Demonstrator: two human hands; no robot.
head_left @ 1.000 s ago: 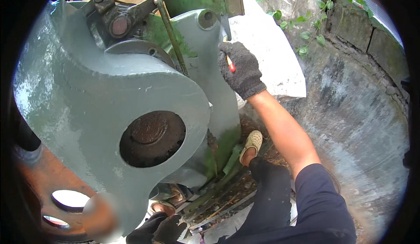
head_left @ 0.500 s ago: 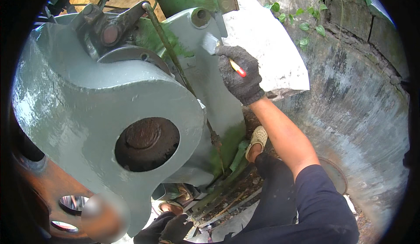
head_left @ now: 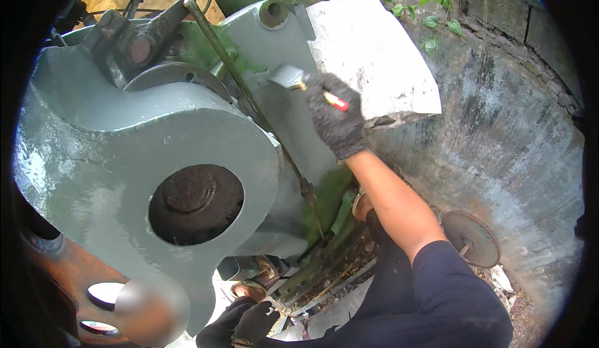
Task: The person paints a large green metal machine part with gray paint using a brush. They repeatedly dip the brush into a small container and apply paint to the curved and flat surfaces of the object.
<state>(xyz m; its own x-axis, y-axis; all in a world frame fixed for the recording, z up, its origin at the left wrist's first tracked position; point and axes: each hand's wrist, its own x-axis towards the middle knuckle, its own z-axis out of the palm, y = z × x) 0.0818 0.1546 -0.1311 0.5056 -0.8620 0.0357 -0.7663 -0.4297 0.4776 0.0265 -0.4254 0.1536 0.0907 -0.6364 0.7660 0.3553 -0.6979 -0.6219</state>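
Observation:
In a dark knit glove, my right hand [head_left: 337,120] is closed round a paintbrush [head_left: 287,76]. Its grey-coated bristles touch the upper part of a grey-painted machine panel [head_left: 274,54], where green patches show. The red end of the handle sticks out past my fingers. At the lower edge is my gloved left hand [head_left: 254,324], low beside my leg; its fingers are too dark and partly hidden to make out. Between the panel and a large curved grey casting [head_left: 206,136] with a round dark bore runs a thin metal rod [head_left: 240,79].
White sheeting [head_left: 374,54] lies behind my right hand. A stained curved concrete wall [head_left: 486,136] rises on the right, with leafy vines [head_left: 430,20] above. A round metal disc [head_left: 472,239] leans near its foot. Rusty orange metal [head_left: 68,267] with holes stands at lower left.
My right hand has moved slightly left and down with the paintbrush, whose bristles now point more to the left. The view has shifted a little, bringing the round disc into fuller sight.

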